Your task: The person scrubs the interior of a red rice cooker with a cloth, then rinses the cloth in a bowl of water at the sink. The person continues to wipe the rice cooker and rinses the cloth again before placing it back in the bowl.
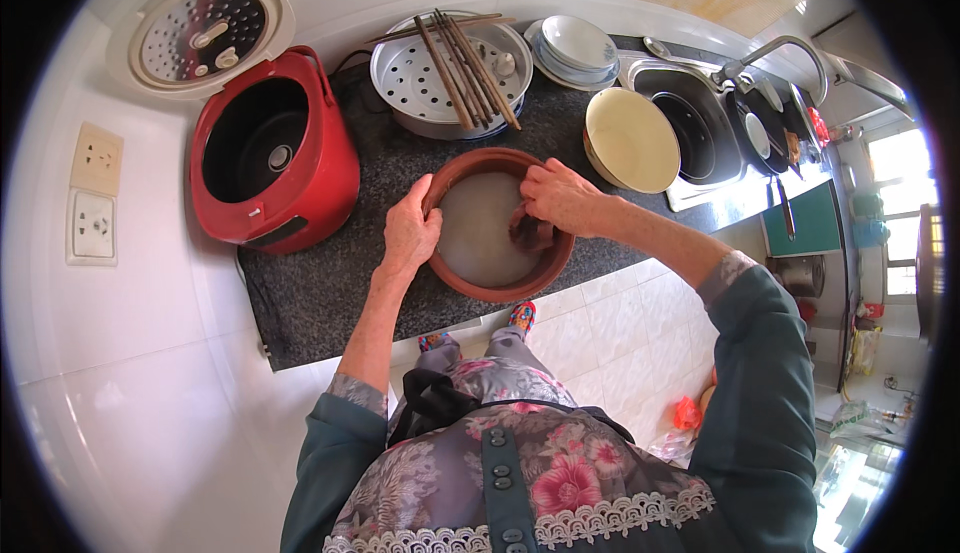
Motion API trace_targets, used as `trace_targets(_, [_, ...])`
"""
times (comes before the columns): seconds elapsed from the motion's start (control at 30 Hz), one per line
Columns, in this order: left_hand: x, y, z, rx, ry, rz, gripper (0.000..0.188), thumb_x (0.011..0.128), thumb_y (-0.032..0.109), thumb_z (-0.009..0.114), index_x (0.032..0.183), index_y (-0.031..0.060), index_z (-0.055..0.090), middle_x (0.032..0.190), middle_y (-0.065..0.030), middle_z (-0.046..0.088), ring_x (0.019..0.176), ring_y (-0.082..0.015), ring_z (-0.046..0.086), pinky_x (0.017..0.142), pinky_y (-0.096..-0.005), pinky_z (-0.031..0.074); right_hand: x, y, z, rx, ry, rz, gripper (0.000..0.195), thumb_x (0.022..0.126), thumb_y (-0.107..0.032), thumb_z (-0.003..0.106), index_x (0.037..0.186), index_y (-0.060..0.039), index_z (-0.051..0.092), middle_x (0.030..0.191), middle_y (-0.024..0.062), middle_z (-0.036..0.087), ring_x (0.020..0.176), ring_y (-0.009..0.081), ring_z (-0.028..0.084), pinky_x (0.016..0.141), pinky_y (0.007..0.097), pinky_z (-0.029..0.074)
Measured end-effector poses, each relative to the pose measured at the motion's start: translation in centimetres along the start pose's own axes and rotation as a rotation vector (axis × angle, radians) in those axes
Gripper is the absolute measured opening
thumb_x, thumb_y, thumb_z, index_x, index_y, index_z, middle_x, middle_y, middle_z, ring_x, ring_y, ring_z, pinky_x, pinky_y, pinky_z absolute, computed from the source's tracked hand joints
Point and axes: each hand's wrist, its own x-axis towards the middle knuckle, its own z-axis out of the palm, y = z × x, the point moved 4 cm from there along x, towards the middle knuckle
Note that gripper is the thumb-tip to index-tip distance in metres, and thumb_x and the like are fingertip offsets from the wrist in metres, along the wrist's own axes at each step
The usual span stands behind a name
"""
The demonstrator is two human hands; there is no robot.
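A reddish-brown round pot (501,294) stands on the dark speckled countertop, with cloudy greyish liquid inside. My left hand (410,230) grips its left rim, thumb over the edge. My right hand (559,197) reaches over the right side of the pot and holds a dark reddish-brown cloth-like piece (531,232) against the inner wall, partly in the liquid. My fingers hide part of that piece, so its exact kind cannot be told. Just beyond my right hand stands a cream enamel basin (632,140).
A red rice cooker (330,170) with its lid raised is at the left. Behind the pot, several wooden chopsticks (469,73) lie across a perforated metal steamer (397,77). Stacked bowls and plates (577,47) stand beside it. The sink (686,125) with its faucet (772,47) is at the right.
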Motion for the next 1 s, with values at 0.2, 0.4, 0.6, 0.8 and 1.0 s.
trace_targets(0.2, [0.0,0.7,0.1,-0.031,-0.024,0.000,0.045,0.074,-0.001,0.054,0.119,-0.0006,0.051,0.105,-0.0201,0.062,0.097,-0.0281,0.062,0.084,-0.0337,0.048,4.7,-0.1,-0.1,-0.129,0.229,-0.082,0.010,0.069,-0.019,0.061,0.079,-0.0199,0.065,0.087,-0.0045,0.054,0.097,0.0154,0.047,0.082,0.0291,0.035])
trace_targets(0.4, [-0.1,0.7,0.3,-0.073,-0.021,0.023,0.044,0.073,-0.001,0.053,0.117,-0.0002,0.052,0.103,-0.0192,0.062,0.095,-0.0284,0.062,0.083,-0.0339,0.048,6.5,-1.2,-1.1,-0.131,0.336,-0.157,0.011,0.067,-0.019,0.060,0.076,-0.0162,0.065,0.089,-0.0032,0.054,0.097,0.0151,0.046,0.084,0.0288,0.036])
trace_targets(0.6, [-0.5,-1.1,0.5,0.003,0.136,0.108,0.043,0.074,0.006,0.057,0.117,0.0053,0.053,0.100,-0.0209,0.062,0.090,-0.0370,0.060,0.078,-0.0414,0.050,4.3,-1.7,0.3,-0.287,-0.019,0.040,0.017,0.067,-0.021,0.064,0.082,-0.0138,0.068,0.094,0.0015,0.056,0.100,0.0196,0.046,0.085,0.0336,0.034])
trace_targets(0.8, [-0.8,-0.4,0.7,-0.072,0.125,0.017,0.042,0.075,0.005,0.059,0.117,0.0043,0.052,0.101,-0.0188,0.062,0.091,-0.0353,0.060,0.077,-0.0401,0.049,2.1,-3.9,4.5,-0.023,-0.171,0.227,0.031,0.072,-0.019,0.060,0.099,-0.0044,0.063,0.104,0.0131,0.057,0.100,0.0260,0.049,0.088,0.0372,0.036])
trace_targets(1.0, [-1.0,-0.2,0.8,-0.081,0.143,0.007,0.041,0.078,0.003,0.059,0.118,-0.0001,0.051,0.104,-0.0201,0.062,0.095,-0.0316,0.062,0.082,-0.0358,0.049,1.8,-5.2,6.0,0.393,-0.244,0.294,0.035,0.073,-0.012,0.057,0.105,0.0014,0.057,0.109,0.0194,0.054,0.105,0.0338,0.049,0.088,0.0439,0.044])
